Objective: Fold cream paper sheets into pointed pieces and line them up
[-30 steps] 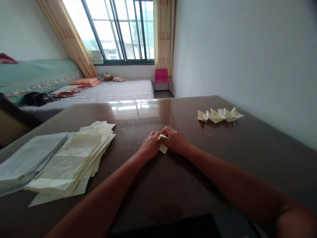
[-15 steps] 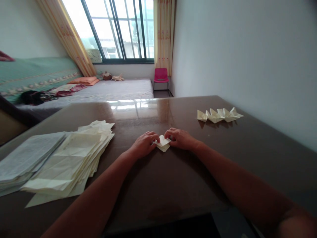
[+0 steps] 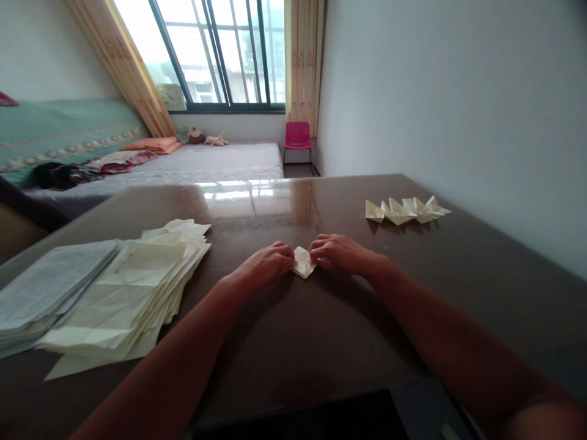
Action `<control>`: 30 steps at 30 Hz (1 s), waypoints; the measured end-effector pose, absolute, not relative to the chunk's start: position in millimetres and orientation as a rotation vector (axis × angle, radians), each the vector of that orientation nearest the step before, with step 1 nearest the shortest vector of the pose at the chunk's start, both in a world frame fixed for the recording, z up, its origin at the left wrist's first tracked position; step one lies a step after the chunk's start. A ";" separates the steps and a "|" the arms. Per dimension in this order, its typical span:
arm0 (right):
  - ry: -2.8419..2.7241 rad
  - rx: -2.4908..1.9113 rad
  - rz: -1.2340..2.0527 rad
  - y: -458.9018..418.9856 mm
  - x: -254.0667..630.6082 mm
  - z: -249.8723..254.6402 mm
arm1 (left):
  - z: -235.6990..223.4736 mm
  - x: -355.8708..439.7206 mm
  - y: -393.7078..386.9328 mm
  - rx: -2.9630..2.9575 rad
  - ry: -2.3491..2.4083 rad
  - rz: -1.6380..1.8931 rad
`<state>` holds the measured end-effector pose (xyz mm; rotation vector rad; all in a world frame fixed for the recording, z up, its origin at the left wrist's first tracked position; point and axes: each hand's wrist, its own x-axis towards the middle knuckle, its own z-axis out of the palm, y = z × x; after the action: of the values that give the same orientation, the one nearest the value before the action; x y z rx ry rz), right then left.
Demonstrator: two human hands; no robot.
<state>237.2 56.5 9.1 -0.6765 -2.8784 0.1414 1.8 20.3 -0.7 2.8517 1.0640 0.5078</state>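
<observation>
desk front: the brown desk (image 3: 293,348) runs bare between the forearms, up from its near edge.
left of desk: cream sheets (image 3: 137,287) lie in an uneven, creased stack near the left edge, against grey printed sheets (image 3: 50,281); both stacks are as they were.
left hand (image 3: 270,264): fingers bent and drawn together, gripping the left side of the folded paper.
right hand (image 3: 339,253): fingers curled in narrowly, gripping its right side.
folded paper (image 3: 304,264): around mid-desk, between the hands, one corner toward the near edge. a second ago the hands met over it and hid most of it; now they are apart and its creased middle shows.
far right of desk: folded pieces (image 3: 406,211) stand in a row toward the far right corner, unmoved.
beyond the desk: bed (image 3: 220,161), pink chair (image 3: 298,135), window (image 3: 220,55).
</observation>
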 end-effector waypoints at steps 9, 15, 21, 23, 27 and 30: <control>-2.894 -0.675 0.177 50.9 236.1 8.9 | 3.8 7.8 12.7 2.954 1.193 0.228; -2.781 -0.805 0.214 58.2 233.2 -6.5 | 1.4 10.1 8.9 2.982 1.260 0.232; -2.843 -0.960 -0.011 53.1 217.9 -15.8 | 2.0 14.0 6.8 2.974 1.279 0.254; -2.830 -1.010 -0.054 51.6 214.3 -17.8 | 1.8 15.0 6.4 2.987 1.291 0.236; -2.780 -0.997 0.056 57.5 220.0 -19.2 | 3.1 16.1 5.3 3.014 1.347 0.178; -2.684 -0.804 0.340 63.3 232.4 -11.2 | 6.1 15.5 4.5 2.987 1.363 0.181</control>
<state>232.4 63.3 -11.2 -0.8039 -2.6840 0.3400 15.5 4.5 6.1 2.9868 1.3632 0.1808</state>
